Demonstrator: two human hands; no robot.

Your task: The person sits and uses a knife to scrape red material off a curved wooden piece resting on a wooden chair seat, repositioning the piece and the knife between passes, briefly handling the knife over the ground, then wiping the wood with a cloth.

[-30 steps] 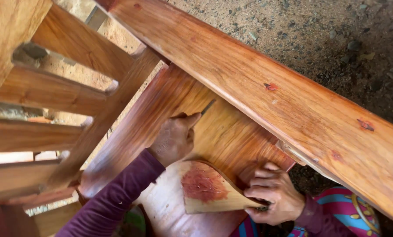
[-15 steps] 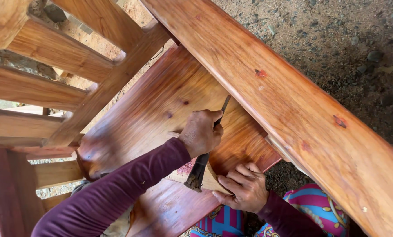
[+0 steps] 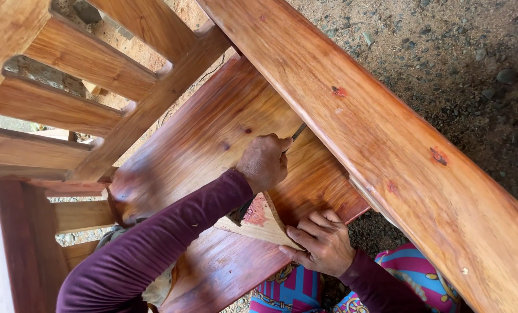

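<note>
Clearly the left hand (image 3: 264, 162) is closed tight around a slim tool (image 3: 297, 132), whose thin dark tip sticks out just past the knuckles and meets the joint where the reddish panel (image 3: 212, 133) tucks under the broad plank (image 3: 386, 150); what kind of tool it is cannot be told, since the fist hides most of it. Below that hand and nearer the body, the right hand (image 3: 322, 243) lies flat with fingers spread, pressing down a pale wooden offcut (image 3: 259, 217) stained red in the middle, which rests on the panel. To work the joint well, I would judge that the tip should stay right in the seam, drawn along it with steady pressure, while the flat hand keeps its piece from sliding. Counted: two hands, both in purple sleeves, one tool, one offcut, one panel, one broad plank, and, beyond the left hand, at least four slats (image 3: 91, 69) in view set into a sloping rail (image 3: 154, 101). Gravelly ground (image 3: 456, 52) lies past the plank.
</note>
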